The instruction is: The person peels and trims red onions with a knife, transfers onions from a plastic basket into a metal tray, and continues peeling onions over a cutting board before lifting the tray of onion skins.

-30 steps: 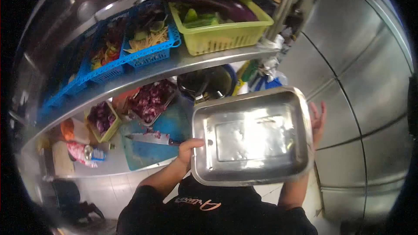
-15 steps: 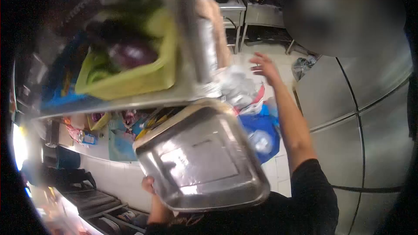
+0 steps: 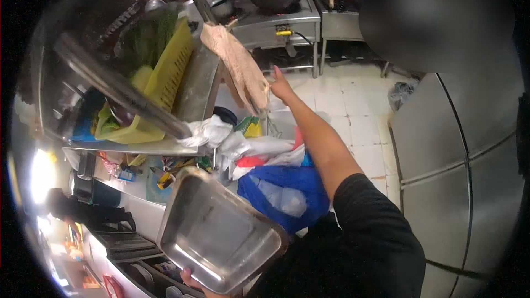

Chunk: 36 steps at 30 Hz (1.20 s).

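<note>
My left hand (image 3: 192, 280) grips the lower rim of a rectangular steel pan (image 3: 221, 226), which is tilted with its hollow side facing me. My right hand (image 3: 281, 89) is stretched forward, its fingers curled at the edge of a peach-coloured cloth (image 3: 238, 63) while one digit points up. That cloth hangs over a metal post beside the shelf. Below my right forearm are a white cloth or bag (image 3: 259, 149) with red patches and a blue plastic bag (image 3: 287, 198) with something pale in it.
A yellow-green basket (image 3: 165, 96) with vegetables sits on the steel shelf (image 3: 201, 88) at left. Behind are a stove with a black wok (image 3: 277, 0) and a pot (image 3: 222, 5). Steel cabinet doors (image 3: 436, 132) line the right. Another person (image 3: 83, 209) is at far left.
My right hand has moved left from the open floor area to the peach cloth, its fingers closing. The steel pan has shifted down and left in my left hand. The view has turned.
</note>
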Tool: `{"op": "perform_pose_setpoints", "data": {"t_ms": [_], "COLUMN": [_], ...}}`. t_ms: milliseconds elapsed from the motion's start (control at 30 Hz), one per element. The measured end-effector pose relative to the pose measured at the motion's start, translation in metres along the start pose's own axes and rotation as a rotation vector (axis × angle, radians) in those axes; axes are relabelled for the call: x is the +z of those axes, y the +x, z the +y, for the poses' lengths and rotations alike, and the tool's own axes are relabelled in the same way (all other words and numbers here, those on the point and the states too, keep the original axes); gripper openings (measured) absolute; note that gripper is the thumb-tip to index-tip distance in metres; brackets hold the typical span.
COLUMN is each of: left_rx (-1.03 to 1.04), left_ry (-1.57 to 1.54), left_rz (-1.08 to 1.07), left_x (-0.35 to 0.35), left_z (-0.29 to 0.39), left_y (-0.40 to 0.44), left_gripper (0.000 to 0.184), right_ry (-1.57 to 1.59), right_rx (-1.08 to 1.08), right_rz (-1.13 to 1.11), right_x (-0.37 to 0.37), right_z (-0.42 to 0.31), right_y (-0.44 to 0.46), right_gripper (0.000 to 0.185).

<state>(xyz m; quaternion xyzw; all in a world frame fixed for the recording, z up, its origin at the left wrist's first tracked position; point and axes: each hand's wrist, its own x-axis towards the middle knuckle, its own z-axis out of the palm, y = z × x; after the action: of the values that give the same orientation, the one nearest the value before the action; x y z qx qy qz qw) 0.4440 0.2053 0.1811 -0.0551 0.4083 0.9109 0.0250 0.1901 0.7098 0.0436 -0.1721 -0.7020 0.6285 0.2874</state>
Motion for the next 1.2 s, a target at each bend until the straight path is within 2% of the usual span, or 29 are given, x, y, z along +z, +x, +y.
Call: {"op": "perform_pose_setpoints", "data": {"t_ms": [67, 200, 267, 333, 400, 433, 467, 500, 533, 567, 600, 633, 667, 700, 767, 800, 833, 867, 900, 933, 1000, 1033, 1133, 1167, 1200], "left_rx": [0.018, 0.007, 0.001, -0.012, -0.044, -0.079, -0.136, -0.216, -0.267, -0.104, -0.186, -0.225, -0.181, -0.066, -0.028, -0.098, -0.002, 0.093, 0.249, 0.282, 0.362, 0.423, 0.426, 0.419, 0.49], "left_ry": [0.049, 0.124, 0.161, 0.179, 0.207, 0.24, 0.299, 0.38, 0.467, 0.792, 0.733, 0.579, 0.881, 0.832, 0.732, 0.683, 0.576, 0.468, 0.55, 0.548, 0.548, 0.701, 0.664, 0.629, 0.699], "left_rz": [0.049, 0.181, 0.242, 0.284, 0.31, 0.321, 0.317, 0.28, 0.217, -0.072, -0.131, -0.115, 0.015, -0.068, -0.187, -0.211, -0.252, -0.286, -0.321, -0.352, -0.406, -0.339, -0.241, -0.216, -0.218], "left_x": [0.019, 0.055, 0.069, 0.08, 0.091, 0.098, 0.107, 0.12, 0.134, 0.118, 0.159, 0.166, 0.183, 0.201, 0.226, 0.235, 0.243, 0.249, 0.259, 0.257, 0.247, 0.249, 0.247, 0.249, 0.246], "left_z": [-0.016, -0.057, -0.071, -0.084, -0.094, -0.1, -0.106, -0.115, -0.127, -0.153, -0.157, -0.18, -0.193, -0.196, -0.199, -0.203, -0.215, -0.221, -0.213, -0.216, -0.219, -0.223, -0.215, -0.206, -0.197], "left_y": [-0.011, -0.035, -0.049, -0.063, -0.075, -0.083, -0.087, -0.085, -0.08, -0.062, -0.048, -0.032, -0.019, -0.005, 0.027, 0.042, 0.044, 0.05, 0.05, 0.049, 0.053, 0.053, 0.066, 0.064, 0.059], "left_gripper": [0.044, 0.038, 0.036, 0.033, 0.03, 0.029, 0.028, 0.027, 0.026, 0.027, 0.03, 0.034, 0.032, 0.034, 0.037, 0.04, 0.043, 0.047, 0.053, 0.055, 0.059, 0.063, 0.062, 0.061, 0.059], "right_ry": [-0.03, 0.57, 0.393, -0.281, -0.033, -0.103, 0.014, -0.064, -0.115, -0.018, 0.502, 0.579, 0.652, 0.589, 0.45, 0.301, 0.003, -0.341, -0.47, -0.595, -0.248, -0.19, -0.243, -0.411, -0.501], "right_rx": [-0.162, 0.17, 0.174, -0.1, -0.056, -0.38, -0.157, -0.026, -0.531, -0.361, -0.17, -0.158, -0.142, -0.143, -0.157, -0.228, -0.384, -0.777, -0.882, -0.984, -0.522, -0.572, -0.762, -0.821, -0.75], "right_rz": [-0.037, -0.384, -0.329, -0.025, 0.002, 0.151, -0.052, -0.194, -0.171, -0.238, -0.484, -0.56, -0.615, -0.685, -0.766, -0.725, -0.814, -0.793, -0.725, -0.657, -0.507, -0.477, -0.746, -0.767, -0.702], "right_x": [0.022, 0.076, 0.086, 0.038, -0.005, -0.025, -0.067, -0.102, -0.116, -0.136, -0.147, -0.152, -0.155, -0.15, -0.15, -0.137, -0.134, -0.118, -0.111, -0.105, -0.108, -0.102, -0.088, -0.093, -0.094], "right_z": [0.013, 0.044, 0.039, -0.015, -0.017, -0.015, -0.069, -0.126, -0.134, -0.142, -0.187, -0.216, -0.23, -0.231, -0.227, -0.213, -0.186, -0.164, -0.15, -0.142, -0.149, -0.155, -0.16, -0.178, -0.166], "right_y": [0.03, 0.089, 0.065, 0.034, 0.051, 0.061, 0.043, 0.026, 0.033, 0.034, 0.005, -0.019, -0.033, -0.041, -0.065, -0.082, -0.096, -0.109, -0.103, -0.094, -0.073, -0.078, -0.128, -0.143, -0.13], "right_gripper": [0.086, 0.07, 0.06, 0.047, 0.04, 0.042, 0.042, 0.047, 0.05, 0.054, 0.059, 0.061, 0.062, 0.063, 0.064, 0.061, 0.058, 0.056, 0.06, 0.065, 0.064, 0.066, 0.071, 0.073, 0.072]}}
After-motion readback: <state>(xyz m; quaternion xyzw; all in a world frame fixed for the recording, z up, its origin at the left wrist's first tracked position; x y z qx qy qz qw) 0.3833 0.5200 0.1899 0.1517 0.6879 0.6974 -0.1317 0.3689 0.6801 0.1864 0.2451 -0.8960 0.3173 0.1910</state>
